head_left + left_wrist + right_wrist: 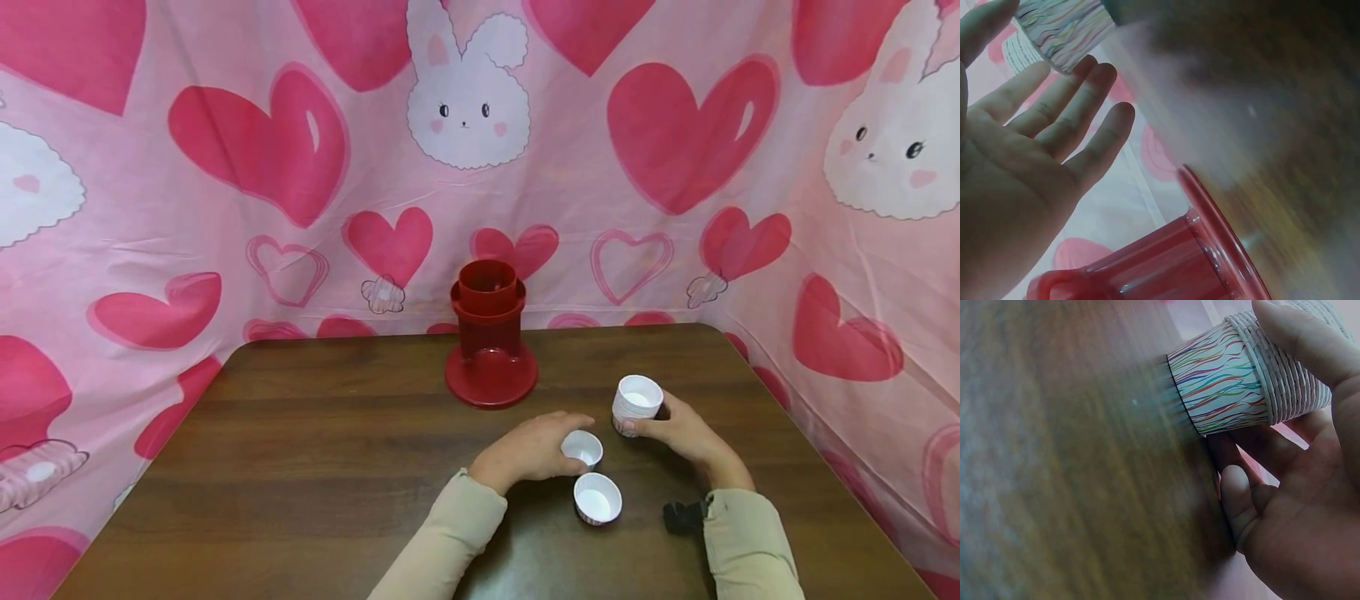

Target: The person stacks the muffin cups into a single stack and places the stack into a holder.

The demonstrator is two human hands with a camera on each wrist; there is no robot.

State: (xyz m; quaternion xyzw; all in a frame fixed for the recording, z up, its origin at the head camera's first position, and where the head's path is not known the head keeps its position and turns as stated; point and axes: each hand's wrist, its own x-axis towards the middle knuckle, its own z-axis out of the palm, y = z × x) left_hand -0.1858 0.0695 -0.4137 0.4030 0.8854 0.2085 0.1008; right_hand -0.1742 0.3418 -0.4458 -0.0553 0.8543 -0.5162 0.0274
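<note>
My left hand [528, 450] is round a small white paper cup [581, 447], thumb on the near side and fingers on the far side. In the left wrist view that cup [1069, 31] shows wavy coloured lines, and the other fingers stretch out beside it. Just in front of it a second paper cup [597, 500] stands upright on the table. My right hand [690, 429] grips a stack of nested paper cups [637, 404]; in the right wrist view the stack [1222, 381] has its base at the table top, with several ridged rims showing.
A red cylindrical holder [491, 333] with a round base stands at the back middle of the brown wooden table [300, 467]. Pink cloth [570, 192] with hearts and rabbits hangs behind and at the sides. A black device [684, 517] sits at the right wrist.
</note>
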